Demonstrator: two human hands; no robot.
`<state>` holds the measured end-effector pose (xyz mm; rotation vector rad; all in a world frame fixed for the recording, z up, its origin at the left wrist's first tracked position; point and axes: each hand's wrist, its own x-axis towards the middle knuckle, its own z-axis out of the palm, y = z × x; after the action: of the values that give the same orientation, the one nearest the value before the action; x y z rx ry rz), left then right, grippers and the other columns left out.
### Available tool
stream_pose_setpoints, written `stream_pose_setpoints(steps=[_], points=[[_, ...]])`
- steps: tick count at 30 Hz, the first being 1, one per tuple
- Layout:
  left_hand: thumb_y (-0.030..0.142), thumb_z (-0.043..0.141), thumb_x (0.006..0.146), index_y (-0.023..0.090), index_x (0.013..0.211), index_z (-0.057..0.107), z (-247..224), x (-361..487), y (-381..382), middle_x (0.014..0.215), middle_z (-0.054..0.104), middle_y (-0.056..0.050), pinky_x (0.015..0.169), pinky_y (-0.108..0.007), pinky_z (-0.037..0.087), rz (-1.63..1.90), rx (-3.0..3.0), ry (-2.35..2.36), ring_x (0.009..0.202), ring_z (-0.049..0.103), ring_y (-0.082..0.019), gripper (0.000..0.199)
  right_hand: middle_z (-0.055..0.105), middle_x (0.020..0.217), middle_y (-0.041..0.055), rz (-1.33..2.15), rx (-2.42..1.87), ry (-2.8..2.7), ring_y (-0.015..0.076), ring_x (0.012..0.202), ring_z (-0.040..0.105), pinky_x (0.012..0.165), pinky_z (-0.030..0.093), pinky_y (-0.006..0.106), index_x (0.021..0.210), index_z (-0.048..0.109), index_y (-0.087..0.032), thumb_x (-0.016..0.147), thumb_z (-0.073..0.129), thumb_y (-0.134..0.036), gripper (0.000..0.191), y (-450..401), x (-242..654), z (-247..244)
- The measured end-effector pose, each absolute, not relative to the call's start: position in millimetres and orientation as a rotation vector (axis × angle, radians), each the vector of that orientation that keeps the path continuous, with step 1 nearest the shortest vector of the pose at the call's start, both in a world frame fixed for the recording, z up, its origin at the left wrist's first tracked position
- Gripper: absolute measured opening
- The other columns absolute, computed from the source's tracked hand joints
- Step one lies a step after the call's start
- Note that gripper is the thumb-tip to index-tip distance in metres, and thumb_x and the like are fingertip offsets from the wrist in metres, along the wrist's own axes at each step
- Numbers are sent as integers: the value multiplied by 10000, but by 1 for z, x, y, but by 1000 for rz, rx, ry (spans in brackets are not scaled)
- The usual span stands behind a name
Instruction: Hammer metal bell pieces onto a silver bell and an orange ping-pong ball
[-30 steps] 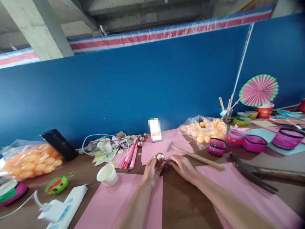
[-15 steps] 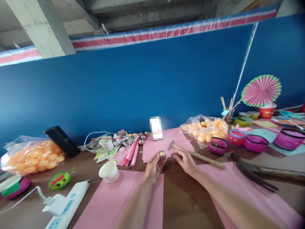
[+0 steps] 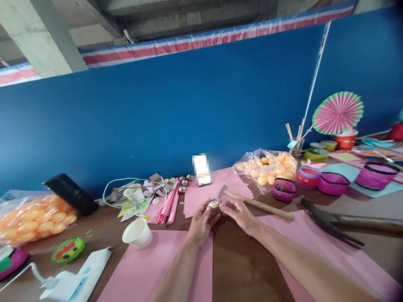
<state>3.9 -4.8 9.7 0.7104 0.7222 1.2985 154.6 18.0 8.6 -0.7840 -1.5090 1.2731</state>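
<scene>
Between the thumb and fingers of my left hand (image 3: 201,224) is a small shiny silver ball (image 3: 213,204) with a pale yellowish patch on its face. My right hand (image 3: 241,216) is closed in a pinch, its fingertips at the ball's right edge. Whatever those fingertips hold, if anything, is too small to make out. Just beyond my right hand lies a hammer (image 3: 267,207) with a wooden handle, its head on pink paper (image 3: 229,180). More silver balls (image 3: 183,182) sit in a cluster behind my left hand.
A white paper cup (image 3: 138,235) stands on a pink sheet (image 3: 151,268) at left. Further left are a power strip (image 3: 90,272) and a bag of orange balls (image 3: 34,216). On the right lie another bag of balls (image 3: 266,167), purple containers (image 3: 333,184) and a large claw tool (image 3: 327,222).
My right hand has moved left, bringing its fingertips to the silver ball. My left hand still holds the ball. The whole view has shifted slightly.
</scene>
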Motion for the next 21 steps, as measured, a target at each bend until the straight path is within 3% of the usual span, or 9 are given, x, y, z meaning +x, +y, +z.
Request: stream_pose_setpoints(steps=[4, 8, 21], points=[[241, 641, 702, 234, 1133, 525, 10, 5, -4, 1085, 605, -67, 726, -243, 476, 1306, 752, 746, 904, 597, -162, 446, 591, 826, 21, 1289, -804, -1487, 144, 757, 532, 702, 423, 268, 781, 571, -167, 733, 586, -397, 236, 19, 154, 6], [214, 655, 687, 221, 1085, 558, 8, 5, -3, 1092, 600, -59, 793, -263, 459, 1317, 753, 740, 925, 589, -160, 410, 591, 821, 25, 1339, -778, -1479, 144, 751, 535, 704, 428, 272, 783, 573, -168, 746, 575, -386, 221, 20, 153, 4], [208, 675, 662, 175, 967, 560, 7, 7, -4, 963, 642, -54, 769, -244, 464, 1348, 787, 838, 850, 604, -138, 328, 599, 856, 34, 1303, -810, -1506, 167, 819, 553, 751, 437, 295, 789, 601, -161, 745, 574, -372, 217, 22, 155, 3]])
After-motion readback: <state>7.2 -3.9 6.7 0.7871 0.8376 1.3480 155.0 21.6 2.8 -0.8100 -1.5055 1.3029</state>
